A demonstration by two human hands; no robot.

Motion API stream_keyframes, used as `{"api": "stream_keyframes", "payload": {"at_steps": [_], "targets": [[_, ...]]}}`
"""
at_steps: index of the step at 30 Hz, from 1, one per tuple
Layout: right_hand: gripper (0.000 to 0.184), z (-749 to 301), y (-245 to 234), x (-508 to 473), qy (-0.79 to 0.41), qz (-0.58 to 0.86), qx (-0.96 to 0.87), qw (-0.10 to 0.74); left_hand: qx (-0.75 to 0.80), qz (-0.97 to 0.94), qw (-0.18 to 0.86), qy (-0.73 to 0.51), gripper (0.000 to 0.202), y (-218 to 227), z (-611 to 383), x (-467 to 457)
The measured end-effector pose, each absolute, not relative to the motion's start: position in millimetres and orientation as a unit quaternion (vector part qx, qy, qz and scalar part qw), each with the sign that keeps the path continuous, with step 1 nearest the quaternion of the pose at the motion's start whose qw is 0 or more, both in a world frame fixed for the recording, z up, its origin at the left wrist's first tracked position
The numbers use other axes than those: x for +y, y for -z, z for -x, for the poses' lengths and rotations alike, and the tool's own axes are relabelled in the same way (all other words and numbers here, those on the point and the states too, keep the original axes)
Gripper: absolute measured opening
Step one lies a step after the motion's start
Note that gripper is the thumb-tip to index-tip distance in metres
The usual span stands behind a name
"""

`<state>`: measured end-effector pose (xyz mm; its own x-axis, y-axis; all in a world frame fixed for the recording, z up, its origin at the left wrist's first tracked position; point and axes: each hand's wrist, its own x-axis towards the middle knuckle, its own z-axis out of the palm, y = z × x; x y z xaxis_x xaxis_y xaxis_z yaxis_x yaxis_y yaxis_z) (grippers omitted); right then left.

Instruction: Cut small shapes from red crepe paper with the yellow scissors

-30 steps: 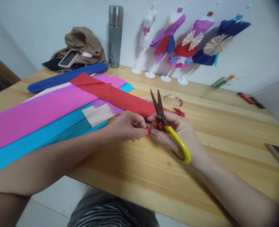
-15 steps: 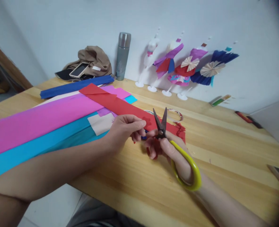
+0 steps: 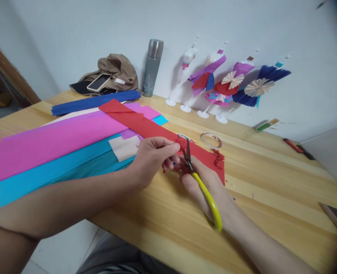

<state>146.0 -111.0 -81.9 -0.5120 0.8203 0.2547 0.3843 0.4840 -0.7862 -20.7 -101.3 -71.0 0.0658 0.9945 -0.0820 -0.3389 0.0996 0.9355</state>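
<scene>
My left hand [image 3: 157, 158] is closed in a pinch on a small red paper piece [image 3: 181, 143], which is hard to make out against the red sheet behind it. My right hand [image 3: 204, 182] grips a pair of scissors [image 3: 207, 196] with yellow handles. The dark blades are slightly apart and point up and away, right beside the small piece and my left fingertips. Below both hands lies a long folded strip of red paper [image 3: 154, 129], with crumpled red scraps [image 3: 219, 158] at its right end.
Pink paper [image 3: 57, 135], turquoise paper [image 3: 71, 161] and a blue roll [image 3: 96, 102] lie at left. A bottle [image 3: 153, 68], a phone [image 3: 99, 82] on brown cloth [image 3: 120, 70], and several dressed white figures [image 3: 232, 85] stand along the wall. A tape roll [image 3: 211, 140] lies behind my right hand.
My right hand has turned and brought the scissors' blades to the left fingertips; the blades have closed partway. The left hand keeps its pinch, and the view has shifted slightly.
</scene>
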Motion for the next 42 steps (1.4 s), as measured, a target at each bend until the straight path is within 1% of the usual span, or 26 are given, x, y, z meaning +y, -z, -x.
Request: {"api": "stream_keyframes", "payload": {"at_steps": [4, 9, 11, 13, 14, 17, 19, 20, 22, 27, 33, 36, 42], "targets": [[0.034, -143, 83, -110, -0.331, 0.378, -0.802, 0.322, 0.434, -0.384, 0.616, -0.533, 0.029, 70, 19, -102], [0.035, -136, 74, -111, -0.303, 0.448, -0.800, 0.259, 0.439, -0.354, 0.630, -0.534, 0.030, 71, 17, -103], [0.036, -135, 72, -111, -0.308, 0.462, -0.793, 0.252, 0.436, -0.348, 0.634, -0.535, 0.030, 72, 17, -103], [0.037, -135, 73, -110, -0.334, 0.453, -0.778, 0.279, 0.436, -0.345, 0.636, -0.535, 0.030, 73, 17, -102], [0.036, -136, 75, -109, -0.355, 0.447, -0.762, 0.305, 0.437, -0.346, 0.636, -0.535, 0.031, 73, 18, -102], [0.032, -141, 83, -107, -0.408, 0.441, -0.675, 0.429, 0.444, -0.361, 0.630, -0.525, 0.029, 73, 18, -102], [0.029, -143, 86, -105, -0.417, 0.443, -0.620, 0.496, 0.448, -0.376, 0.626, -0.515, 0.028, 74, 17, -103], [0.029, -144, 87, -105, -0.418, 0.444, -0.603, 0.515, 0.447, -0.385, 0.626, -0.510, 0.027, 75, 16, -104], [0.028, -143, 87, -105, -0.427, 0.446, -0.584, 0.527, 0.442, -0.400, 0.627, -0.501, 0.026, 77, 15, -106], [0.028, -141, 85, -104, -0.442, 0.451, -0.572, 0.524, 0.453, -0.413, 0.628, -0.479, 0.022, 78, 11, -111], [0.027, -145, 87, -98, -0.443, 0.454, -0.593, 0.497, 0.470, -0.416, 0.624, -0.465, 0.020, 78, 9, -111], [0.028, -145, 81, -97, -0.453, 0.470, -0.587, 0.479, 0.460, -0.432, 0.628, -0.455, 0.019, 83, 11, -108], [0.028, -143, 71, -97, -0.476, 0.480, -0.587, 0.445, 0.450, -0.486, 0.618, -0.424, 0.021, 86, 18, -103]]}}
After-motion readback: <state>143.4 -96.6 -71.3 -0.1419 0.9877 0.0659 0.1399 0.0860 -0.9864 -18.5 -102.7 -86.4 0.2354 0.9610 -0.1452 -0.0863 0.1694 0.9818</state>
